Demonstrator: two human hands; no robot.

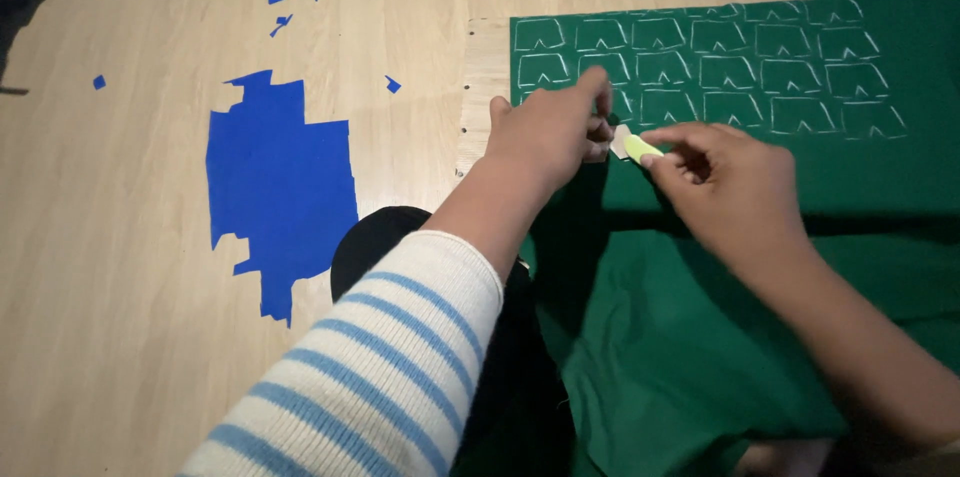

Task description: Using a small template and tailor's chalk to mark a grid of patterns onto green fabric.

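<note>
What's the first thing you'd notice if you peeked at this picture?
Probably the big green cloth spread on the right, with rows of white chalk shapes drawn along its top. In the middle, the left hand presses a small pale template onto the cloth while the right hand holds a yellow-green piece of chalk against it. On the wooden floor at left lies a bright blue sheet with jagged cut edges.

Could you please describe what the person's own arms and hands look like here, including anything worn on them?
The left hand is bare, with no glove, ring or watch showing. Its arm wears a knitted sleeve in cream with thin light-blue horizontal stripes, ending in a ribbed cuff short of the wrist. The right hand and the forearm behind it are bare: no sleeve, glove or jewellery shows.
</note>
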